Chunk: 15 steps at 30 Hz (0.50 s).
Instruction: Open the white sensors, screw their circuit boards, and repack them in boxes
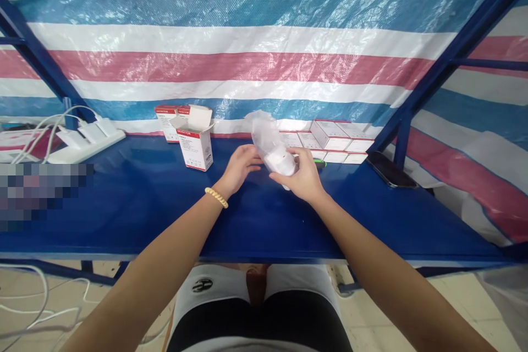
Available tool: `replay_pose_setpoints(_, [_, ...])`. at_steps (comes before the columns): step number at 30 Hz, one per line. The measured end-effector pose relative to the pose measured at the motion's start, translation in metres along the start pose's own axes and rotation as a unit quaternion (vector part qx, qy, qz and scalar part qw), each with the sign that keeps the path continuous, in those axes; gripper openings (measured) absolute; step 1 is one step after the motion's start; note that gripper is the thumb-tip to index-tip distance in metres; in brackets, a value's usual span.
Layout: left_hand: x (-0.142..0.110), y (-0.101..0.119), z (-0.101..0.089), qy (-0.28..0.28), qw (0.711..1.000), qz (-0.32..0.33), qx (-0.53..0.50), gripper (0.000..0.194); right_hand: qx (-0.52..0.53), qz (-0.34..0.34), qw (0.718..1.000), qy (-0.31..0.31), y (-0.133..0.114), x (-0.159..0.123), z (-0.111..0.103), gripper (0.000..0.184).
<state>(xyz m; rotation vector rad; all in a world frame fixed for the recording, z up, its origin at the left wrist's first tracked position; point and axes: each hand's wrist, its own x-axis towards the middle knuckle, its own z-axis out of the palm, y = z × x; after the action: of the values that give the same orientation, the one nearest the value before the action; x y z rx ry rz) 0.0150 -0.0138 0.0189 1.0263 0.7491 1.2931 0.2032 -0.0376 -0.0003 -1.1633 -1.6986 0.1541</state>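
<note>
Noted: my right fingers [297, 152] grasp the device [284, 165] in its bag [264, 135], my left fingers [249, 160] loose beside it, open box [196, 149] at nine o'clock.

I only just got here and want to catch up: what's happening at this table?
A person's right hand holds a white item in a see-through plastic bag over the blue table. The left hand is open beside the bag; whether it touches it is unclear. To the left, a box stands with its flap up, and more boxes are stacked on the right.
</note>
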Motion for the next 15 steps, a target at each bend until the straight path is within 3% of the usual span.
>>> replay_pose_setpoints(3, [-0.004, -0.010, 0.008, -0.077, 0.991, 0.035, 0.108, 0.048, 0.024, 0.014, 1.000, -0.008, -0.003, -0.004, 0.009, 0.073])
replay_pose_setpoints(7, [-0.005, -0.009, 0.004, -0.073, 0.963, 0.083, 0.245, 0.035, 0.081, 0.043, 0.994, -0.061, -0.007, -0.009, 0.016, 0.080])
replay_pose_setpoints(12, [-0.011, 0.005, -0.002, -0.082, 0.900, 0.146, 0.402, 0.043, 0.183, 0.088, 0.968, -0.147, -0.006, -0.009, 0.015, 0.116])
replay_pose_setpoints(15, [-0.013, 0.009, -0.004, -0.120, 0.887, 0.161, 0.416, 0.046, 0.219, 0.091, 0.953, -0.190, -0.005, -0.004, 0.007, 0.106])
